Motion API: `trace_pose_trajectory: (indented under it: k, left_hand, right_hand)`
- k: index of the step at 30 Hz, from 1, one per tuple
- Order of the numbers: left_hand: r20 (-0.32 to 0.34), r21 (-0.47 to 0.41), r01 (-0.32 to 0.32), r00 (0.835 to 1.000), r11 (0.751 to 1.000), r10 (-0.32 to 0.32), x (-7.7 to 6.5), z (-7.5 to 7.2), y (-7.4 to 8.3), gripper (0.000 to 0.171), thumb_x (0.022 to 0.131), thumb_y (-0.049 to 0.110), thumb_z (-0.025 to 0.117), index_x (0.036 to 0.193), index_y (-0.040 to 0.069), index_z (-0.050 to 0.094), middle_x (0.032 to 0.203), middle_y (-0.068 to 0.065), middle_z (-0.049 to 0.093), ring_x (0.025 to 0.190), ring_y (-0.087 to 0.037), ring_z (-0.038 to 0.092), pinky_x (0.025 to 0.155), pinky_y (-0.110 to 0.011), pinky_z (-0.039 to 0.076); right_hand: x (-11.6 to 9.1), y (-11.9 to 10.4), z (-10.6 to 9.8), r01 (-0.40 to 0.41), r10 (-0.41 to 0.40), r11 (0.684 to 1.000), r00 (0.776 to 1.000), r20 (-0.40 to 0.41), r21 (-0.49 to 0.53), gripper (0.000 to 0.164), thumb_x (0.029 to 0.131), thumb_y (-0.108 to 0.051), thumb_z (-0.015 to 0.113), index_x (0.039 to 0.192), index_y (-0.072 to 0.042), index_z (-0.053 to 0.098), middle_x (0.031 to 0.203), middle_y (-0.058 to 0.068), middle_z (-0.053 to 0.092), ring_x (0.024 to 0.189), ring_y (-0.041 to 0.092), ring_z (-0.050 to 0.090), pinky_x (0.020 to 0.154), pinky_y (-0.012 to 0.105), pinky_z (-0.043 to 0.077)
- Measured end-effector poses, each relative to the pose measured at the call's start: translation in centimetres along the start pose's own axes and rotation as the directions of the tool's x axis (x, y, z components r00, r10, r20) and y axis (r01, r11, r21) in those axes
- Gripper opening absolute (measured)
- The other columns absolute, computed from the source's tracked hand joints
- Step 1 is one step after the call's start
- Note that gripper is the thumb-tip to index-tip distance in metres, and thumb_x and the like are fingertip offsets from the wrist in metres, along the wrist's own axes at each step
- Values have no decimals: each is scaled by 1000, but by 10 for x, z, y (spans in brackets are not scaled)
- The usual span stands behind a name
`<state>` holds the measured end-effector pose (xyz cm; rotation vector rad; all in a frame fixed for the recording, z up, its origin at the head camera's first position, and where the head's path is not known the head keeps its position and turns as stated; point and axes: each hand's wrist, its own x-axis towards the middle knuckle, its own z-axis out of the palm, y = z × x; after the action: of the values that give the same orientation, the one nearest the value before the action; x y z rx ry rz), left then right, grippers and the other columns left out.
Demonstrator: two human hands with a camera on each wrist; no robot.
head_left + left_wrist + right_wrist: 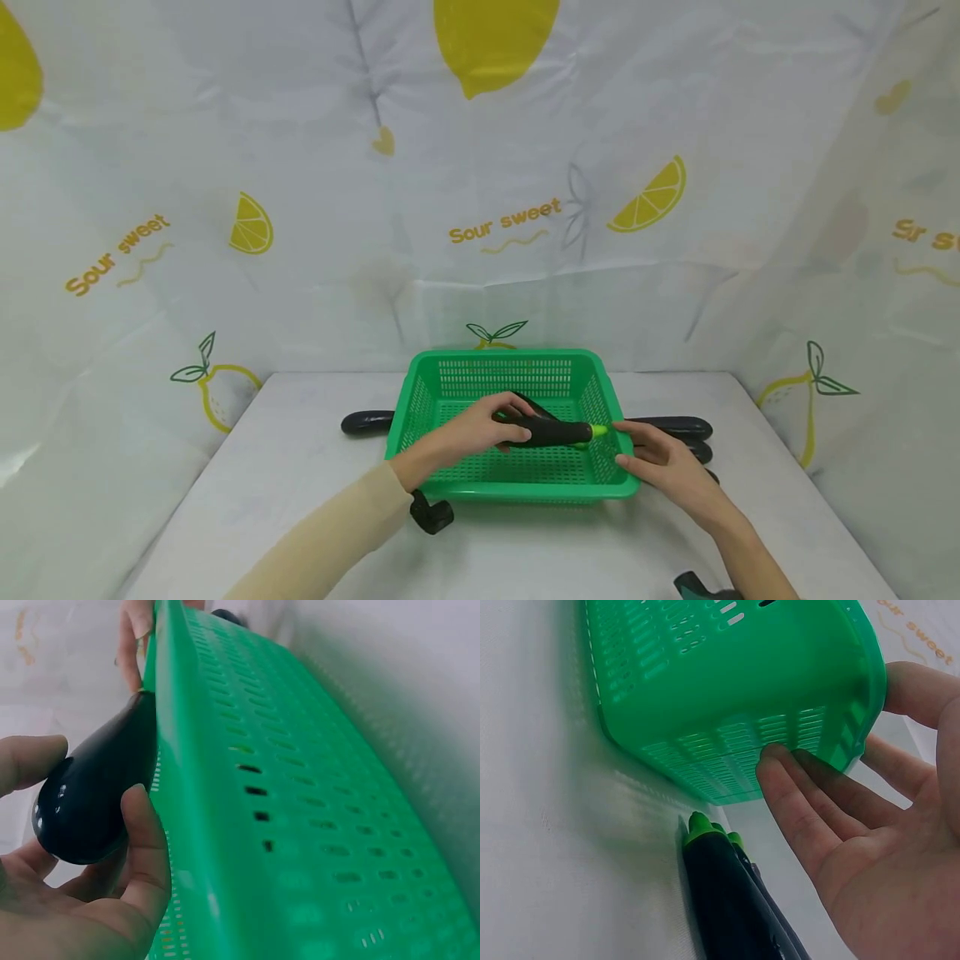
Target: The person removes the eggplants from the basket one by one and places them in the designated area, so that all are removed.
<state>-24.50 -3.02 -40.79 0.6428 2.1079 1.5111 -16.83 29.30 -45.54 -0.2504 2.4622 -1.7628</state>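
Observation:
My left hand (480, 429) grips a dark eggplant (558, 432) by its rounded end, over the inside of a green plastic basket (517, 492). The eggplant's bright green stem end points right, towards the basket's right rim. In the left wrist view, thumb and fingers surround the glossy end of the eggplant (94, 787). Another dark eggplant (536, 406) lies in the basket, partly hidden by the held one. My right hand (671, 471) holds the basket's right rim. In the right wrist view its fingers (780, 780) lie against the basket's outer wall (735, 682).
Several dark eggplants (675, 427) lie on the white table (247, 500) right of the basket, partly behind my right hand. One more eggplant (366, 422) shows at the basket's left. A lemon-printed white sheet (337, 208) hangs behind and at both sides.

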Motion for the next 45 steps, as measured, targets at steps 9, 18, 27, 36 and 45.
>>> trace_pose_trajectory:
  k: [9, 18, 27, 36, 45]
  left_hand:
    - [-59, -27, -14, 998, 1000, 13, -12, -19, 4, 33, 95, 20, 73, 125, 10, 64, 120, -9, 64, 100, -23, 66, 87, -39, 56]
    - [-107, -49, -55, 993, 997, 49, -31, -42, 7, 36, 98, 21, 70, 131, 9, 61, 116, -10, 65, 103, -23, 64, 94, -44, 54]
    - [-141, -55, -98, 986, 994, 90, -47, -60, 8, 40, 100, 26, 67, 135, 8, 56, 130, -11, 57, 113, -24, 61, 95, -39, 53]
    - [-216, -67, -133, 969, 989, 116, -66, -81, 12, 41, 101, 23, 65, 135, 3, 54, 129, -15, 58, 111, -26, 63, 97, -42, 53]
    - [-299, -62, -155, 945, 986, 130, -87, -103, 8, 41, 102, 23, 63, 137, 3, 52, 130, -18, 56, 110, -26, 66, 97, -39, 52]
  right_hand:
    - [0, 1, 0, -25, 24, 1000, 1000, -19, -11, 61, 99, -24, 68, 153, -7, 43, 144, 22, 49, 118, 20, 61, 85, 28, 54]
    - [0, 1, -1, -4, 3, 1000, 1000, -13, -16, 61, 100, -25, 68, 152, -7, 43, 143, 22, 51, 121, 25, 59, 86, 28, 53]
    - [0, 1, -3, 9, -9, 1000, 1000, 1, -3, 61, 100, -25, 68, 153, -7, 42, 144, 24, 49, 116, 11, 61, 86, 28, 54]
    - [0, 1, -2, 10, -10, 1000, 1000, -1, -4, 61, 100, -25, 68, 152, -7, 43, 143, 23, 50, 117, 13, 61, 86, 28, 53]
    - [0, 3, 0, 8, -8, 1000, 1000, 1, -6, 60, 100, -25, 67, 152, -7, 43, 142, 23, 51, 124, 31, 58, 87, 29, 53]
